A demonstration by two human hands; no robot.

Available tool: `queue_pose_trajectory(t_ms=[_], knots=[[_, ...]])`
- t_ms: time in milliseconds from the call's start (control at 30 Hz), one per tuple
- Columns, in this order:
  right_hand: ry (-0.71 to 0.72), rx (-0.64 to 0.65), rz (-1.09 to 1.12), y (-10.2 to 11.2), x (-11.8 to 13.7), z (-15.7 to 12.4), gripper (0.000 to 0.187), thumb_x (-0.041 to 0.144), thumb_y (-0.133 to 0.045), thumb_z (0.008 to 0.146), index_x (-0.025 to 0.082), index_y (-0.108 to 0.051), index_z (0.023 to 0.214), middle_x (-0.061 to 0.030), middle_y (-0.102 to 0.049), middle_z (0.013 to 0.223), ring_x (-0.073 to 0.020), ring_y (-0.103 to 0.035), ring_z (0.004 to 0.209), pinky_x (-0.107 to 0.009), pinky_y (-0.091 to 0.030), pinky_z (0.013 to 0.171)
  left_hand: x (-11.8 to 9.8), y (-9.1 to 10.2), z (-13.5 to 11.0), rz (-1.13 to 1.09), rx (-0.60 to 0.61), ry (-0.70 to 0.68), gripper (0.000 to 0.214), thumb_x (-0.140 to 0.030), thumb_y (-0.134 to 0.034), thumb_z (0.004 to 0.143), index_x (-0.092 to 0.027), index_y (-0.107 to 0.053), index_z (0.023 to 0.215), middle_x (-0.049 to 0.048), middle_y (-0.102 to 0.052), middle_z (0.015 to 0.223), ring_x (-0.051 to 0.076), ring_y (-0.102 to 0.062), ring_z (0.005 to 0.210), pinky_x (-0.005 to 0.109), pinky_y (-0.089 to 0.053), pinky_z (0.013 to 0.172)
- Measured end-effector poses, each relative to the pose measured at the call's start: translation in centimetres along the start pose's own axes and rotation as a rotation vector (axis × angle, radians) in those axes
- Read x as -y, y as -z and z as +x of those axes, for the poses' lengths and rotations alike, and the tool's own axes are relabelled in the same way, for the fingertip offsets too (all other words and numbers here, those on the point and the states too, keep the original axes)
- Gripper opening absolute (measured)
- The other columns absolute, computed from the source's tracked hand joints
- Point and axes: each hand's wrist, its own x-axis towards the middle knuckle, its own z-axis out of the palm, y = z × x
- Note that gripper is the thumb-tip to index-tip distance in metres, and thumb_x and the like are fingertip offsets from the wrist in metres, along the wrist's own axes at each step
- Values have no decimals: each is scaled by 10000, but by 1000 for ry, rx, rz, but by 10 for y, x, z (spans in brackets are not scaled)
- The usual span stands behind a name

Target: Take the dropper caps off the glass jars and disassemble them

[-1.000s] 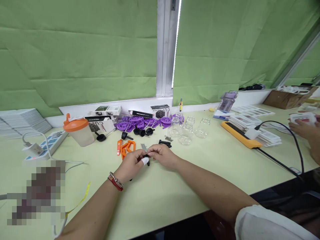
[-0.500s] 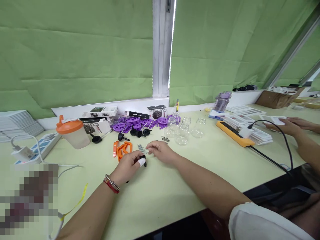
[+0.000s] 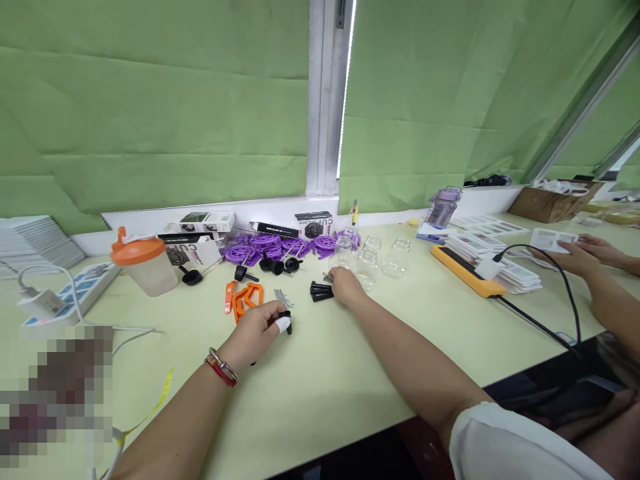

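Note:
My left hand (image 3: 259, 331), with a white wrap on its thumb, is closed round a black plastic part (image 3: 287, 322) just above the table. The hand hides most of that part. Small metal springs (image 3: 327, 278) lie by the fingertips of my right hand (image 3: 349, 287). Its fingers are curled down and pressed together, and whatever is between them is hidden. Several black plastic pieces (image 3: 321, 291) rest side by side just left of it. Metal screws (image 3: 283, 298) lie beyond my left hand, and orange plastic clips (image 3: 247, 300) are to their left.
Clear jars (image 3: 395, 259) stand beyond my right hand. Purple plastic discs (image 3: 265, 247) and boxes (image 3: 313, 225) line the back. An orange-lidded cup (image 3: 145, 263) stands left. At right are an orange power strip (image 3: 465, 270) and another person's hands (image 3: 575, 257).
My right hand has moved right and away from my left hand to the springs. The row of black pieces it covered now shows. My left hand keeps its hold on the black part.

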Motion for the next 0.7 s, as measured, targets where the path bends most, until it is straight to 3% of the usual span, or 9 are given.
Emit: queue_pose_trajectory(t_ms=[200, 400, 700], knots=[[-1, 5, 57, 1, -5, 2, 389, -19, -531, 744, 170, -670, 1055, -112, -666, 1076, -207, -604, 981, -241, -391, 753, -2, 0, -1, -6, -7, -21, 231, -411, -502, 811, -189, -565, 799, -20, -513, 662, 132, -434, 610, 260, -353, 571], [19, -24, 58, 1, -6, 3, 455, -8, -557, 752, 176, -636, 1160, -124, -637, 1185, -217, -597, 1041, -246, -403, 801, 1, 0, 0, -6, -2, -22, 223, -404, -508, 814, -190, -563, 786, -29, -498, 651, 126, -429, 601, 250, -347, 563], [-24, 29, -4, 7, 2, -1, 441, -23, -527, 731, 175, -657, 1104, -129, -656, 1108, -218, -619, 958, -256, -393, 706, 2, 0, 0, -13, 7, -14, 217, -400, -497, 823, -193, -561, 805, -28, -506, 663, 128, -435, 609, 247, -348, 567]])
